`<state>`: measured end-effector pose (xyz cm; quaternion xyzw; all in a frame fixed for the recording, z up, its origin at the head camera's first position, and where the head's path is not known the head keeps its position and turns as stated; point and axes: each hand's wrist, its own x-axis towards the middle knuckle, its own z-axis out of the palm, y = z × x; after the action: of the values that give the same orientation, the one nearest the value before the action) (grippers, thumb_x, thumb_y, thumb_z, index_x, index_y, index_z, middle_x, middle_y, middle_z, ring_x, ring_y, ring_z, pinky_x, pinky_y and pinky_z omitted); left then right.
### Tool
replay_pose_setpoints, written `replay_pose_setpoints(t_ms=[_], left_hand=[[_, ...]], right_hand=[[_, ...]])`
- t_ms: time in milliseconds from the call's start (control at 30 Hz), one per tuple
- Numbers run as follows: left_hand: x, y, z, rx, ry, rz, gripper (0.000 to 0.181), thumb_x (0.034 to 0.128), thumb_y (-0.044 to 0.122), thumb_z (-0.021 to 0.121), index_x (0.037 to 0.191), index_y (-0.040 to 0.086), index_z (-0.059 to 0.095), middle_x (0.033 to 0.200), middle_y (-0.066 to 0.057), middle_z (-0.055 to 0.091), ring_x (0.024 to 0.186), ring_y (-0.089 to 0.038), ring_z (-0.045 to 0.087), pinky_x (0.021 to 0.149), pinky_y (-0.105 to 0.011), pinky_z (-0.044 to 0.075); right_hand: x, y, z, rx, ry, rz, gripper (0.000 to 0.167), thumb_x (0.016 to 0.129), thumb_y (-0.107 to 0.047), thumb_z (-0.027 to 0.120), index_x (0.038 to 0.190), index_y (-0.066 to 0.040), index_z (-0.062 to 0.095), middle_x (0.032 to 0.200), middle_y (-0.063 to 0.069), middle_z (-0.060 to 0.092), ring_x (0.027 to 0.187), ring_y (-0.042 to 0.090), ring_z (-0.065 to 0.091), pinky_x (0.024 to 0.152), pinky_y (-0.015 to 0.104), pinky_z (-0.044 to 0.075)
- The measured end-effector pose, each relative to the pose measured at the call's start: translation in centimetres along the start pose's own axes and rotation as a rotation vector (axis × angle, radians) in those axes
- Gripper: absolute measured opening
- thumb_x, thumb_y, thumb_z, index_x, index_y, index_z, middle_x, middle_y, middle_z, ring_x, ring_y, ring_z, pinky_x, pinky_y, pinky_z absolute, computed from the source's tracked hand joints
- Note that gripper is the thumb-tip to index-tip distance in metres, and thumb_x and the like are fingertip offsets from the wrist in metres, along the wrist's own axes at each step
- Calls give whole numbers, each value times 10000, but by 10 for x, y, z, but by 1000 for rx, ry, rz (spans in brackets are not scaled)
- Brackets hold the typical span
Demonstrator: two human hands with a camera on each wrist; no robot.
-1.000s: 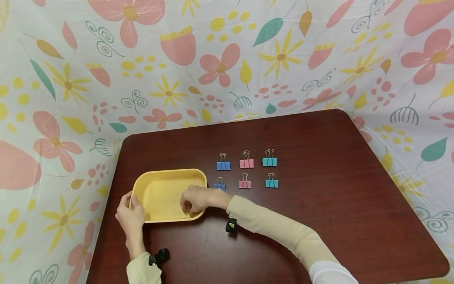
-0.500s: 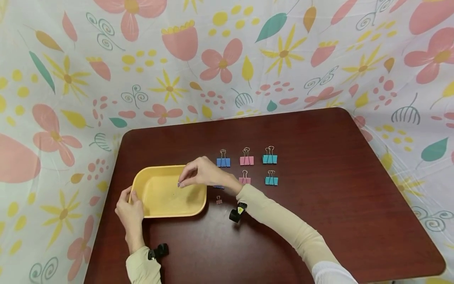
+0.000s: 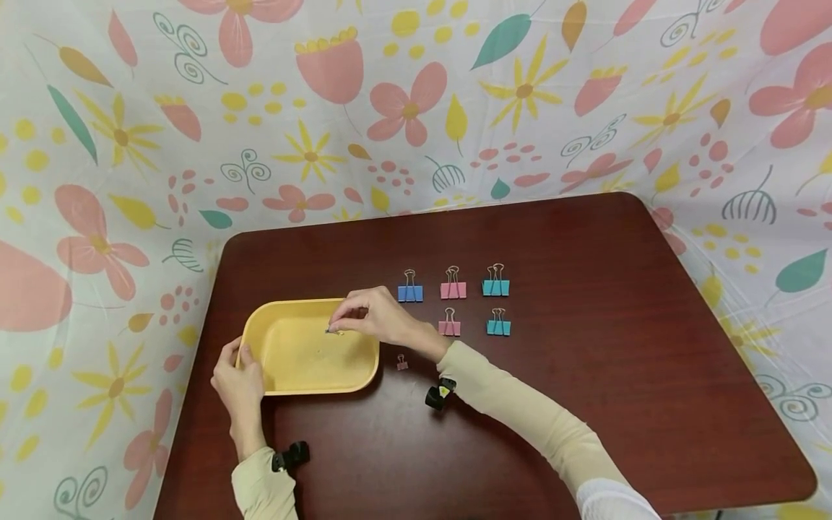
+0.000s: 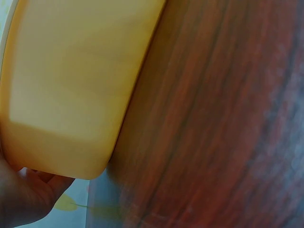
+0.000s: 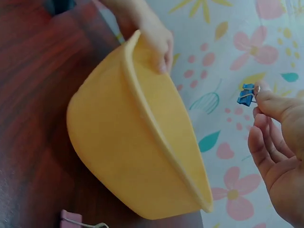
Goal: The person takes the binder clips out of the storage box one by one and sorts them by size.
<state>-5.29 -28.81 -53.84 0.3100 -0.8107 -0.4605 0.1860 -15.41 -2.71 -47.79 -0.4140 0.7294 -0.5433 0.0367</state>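
Note:
My right hand (image 3: pixel 373 314) pinches a small blue binder clip (image 5: pixel 246 95) by its wire handle. In the head view that hand appears over the right part of a yellow plastic bin (image 3: pixel 312 391); the right wrist view shows the clip held apart from the bin's rim. My left hand (image 3: pixel 237 379) grips the bin's left end, thumb inside the wall. To the right of the bin, a small pink binder clip (image 3: pixel 401 362) lies on the table, close to my right wrist.
Larger binder clips lie in rows beyond my right forearm: blue (image 3: pixel 410 293), pink (image 3: pixel 453 290) and teal (image 3: pixel 496 287) at the back, then pink (image 3: pixel 449 328) and teal (image 3: pixel 498 327) nearer. The dark wooden table (image 3: pixel 585 375) meets a floral cloth (image 3: pixel 520 144).
My right hand has risen from low at the bin's right end to above its back right part, the small blue clip now showing. The small pink clip has come into view. My left hand stays.

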Motion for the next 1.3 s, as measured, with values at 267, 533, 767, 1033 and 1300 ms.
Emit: replay_pose_setpoints(t_ms=[267,533,767,1033,1300], left_hand=[[-5,-1,-2,-10,-8,0,330,1050,193,513,1288,25,667,1274,-253,678,1235,-439,550,1080,-569,378],[0,1,1,-14,-2,17,306,1039,177,538,1272,32,673,1262,-242,687,1277,-443,512,1125,-567,323],[0,1,0,5,9,3,302,1034,178,543,1266,42,679,1243,-229,701,1271,-427,532,1112,-553,353],[-1,4,-1,-3,-9,-6,327,1044,204,526,1288,39,668,1271,-234,686,1287,-437,508,1109,-569,350],[-2,-1,-2,-9,-9,-15,343,1050,232,514,1290,41,667,1298,-227,673,1287,-438,497,1100,-576,348]], right_hand=[[-6,1,6,70,-114,133,30,885,-124,790,874,-103,809,858,-1,792,741,-1,691,697,211,579],[-4,3,0,111,-55,173,73,875,-62,786,947,-57,776,909,46,793,795,48,721,732,251,600],[-1,-2,-8,146,32,176,96,866,-46,789,954,-51,750,892,81,787,784,60,726,751,261,601],[-2,-6,-14,170,57,188,69,897,-63,758,955,-51,794,929,75,788,781,135,725,707,229,565],[-9,-4,-19,111,25,193,85,928,-65,715,978,-28,773,924,74,784,741,146,649,657,216,489]])
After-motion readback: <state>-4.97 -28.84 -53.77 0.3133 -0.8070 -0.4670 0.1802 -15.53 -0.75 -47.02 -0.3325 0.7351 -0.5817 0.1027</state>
